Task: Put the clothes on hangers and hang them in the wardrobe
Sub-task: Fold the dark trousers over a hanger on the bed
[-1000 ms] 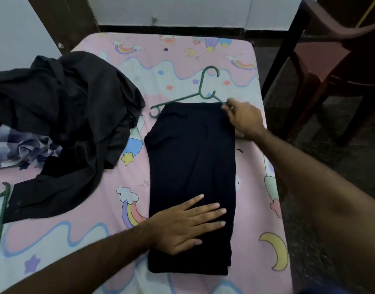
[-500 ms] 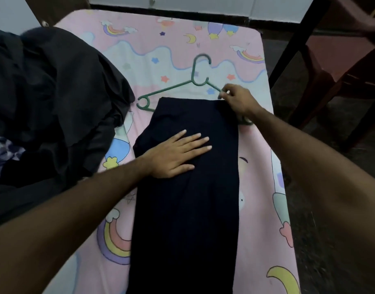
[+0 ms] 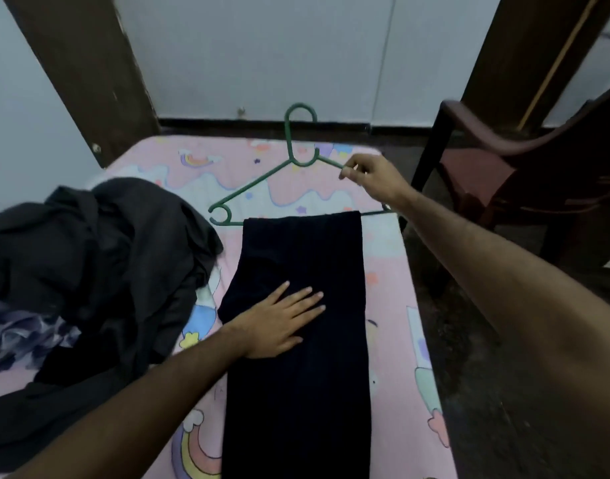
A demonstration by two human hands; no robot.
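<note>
Where trousers (image 3: 300, 340) drape, hanger (image 3: 251, 188) bar hidden

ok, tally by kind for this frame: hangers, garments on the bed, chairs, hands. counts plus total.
Hangers: 1, the green hanger
Garments: 3, the folded dark trousers, the black garment heap, the checked cloth
Chairs: 1, the brown chair
Hands: 2, left hand, right hand
Total: 7

dim, flat indoor light; no glare or hard shadows are seen. wide-angle bending is noted at the edges. slight softness throughout; dark fabrics lose detail.
</note>
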